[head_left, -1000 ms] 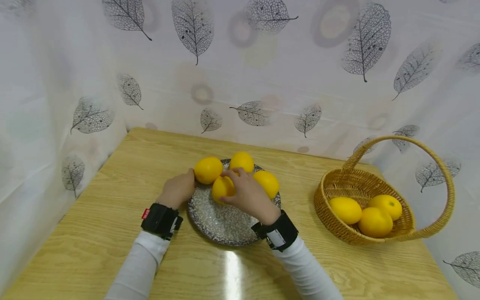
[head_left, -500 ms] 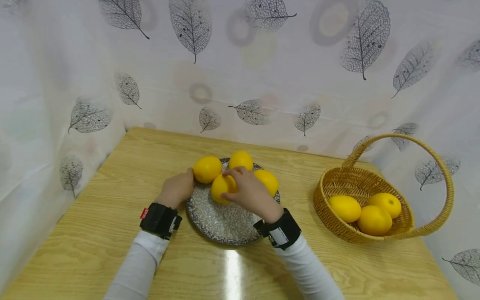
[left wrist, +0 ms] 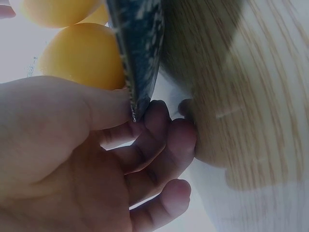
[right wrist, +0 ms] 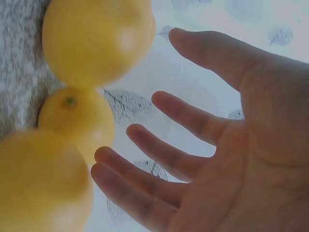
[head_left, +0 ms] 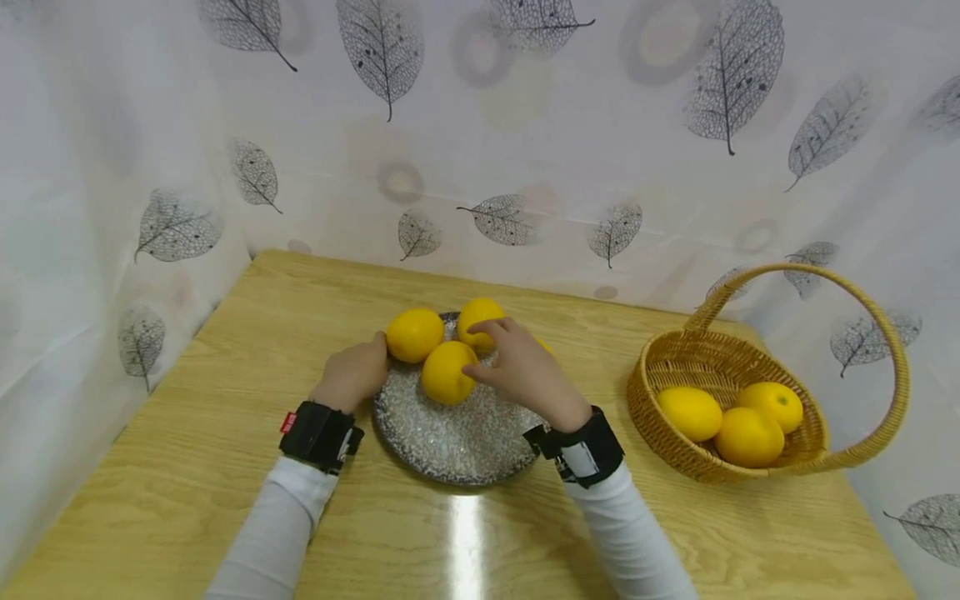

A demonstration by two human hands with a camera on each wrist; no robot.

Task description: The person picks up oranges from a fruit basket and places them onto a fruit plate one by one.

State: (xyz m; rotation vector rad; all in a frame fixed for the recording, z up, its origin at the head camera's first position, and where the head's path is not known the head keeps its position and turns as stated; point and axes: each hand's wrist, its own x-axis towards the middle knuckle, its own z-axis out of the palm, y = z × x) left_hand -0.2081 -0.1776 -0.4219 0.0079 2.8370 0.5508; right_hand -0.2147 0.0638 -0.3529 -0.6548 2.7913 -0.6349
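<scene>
A speckled grey plate (head_left: 457,454) with a dark rim holds several yellow citrus fruits. My left hand (head_left: 352,372) pinches the plate's left rim. In the left wrist view its thumb (left wrist: 108,108) lies on the upper side, with fingers (left wrist: 181,137) beneath the edge. One fruit (head_left: 415,335) sits right beside that thumb. Another fruit (head_left: 447,373) lies in front, nearer the plate's middle. My right hand (head_left: 528,371) hovers over the plate's right side, fingers spread and nothing in them. Behind it are a back fruit (head_left: 478,317) and a mostly hidden right-hand fruit (head_left: 546,344).
A wicker basket (head_left: 660,433) with a tall arched handle stands to the right, with 3 yellow fruits (head_left: 750,437) inside. The wooden table (head_left: 315,292) ends at a leaf-printed white curtain (head_left: 322,167) behind and at the sides.
My right hand has let go of the front fruit and drawn back a little to the right, its fingers opening. That fruit stays on the plate. My left hand keeps its place at the rim.
</scene>
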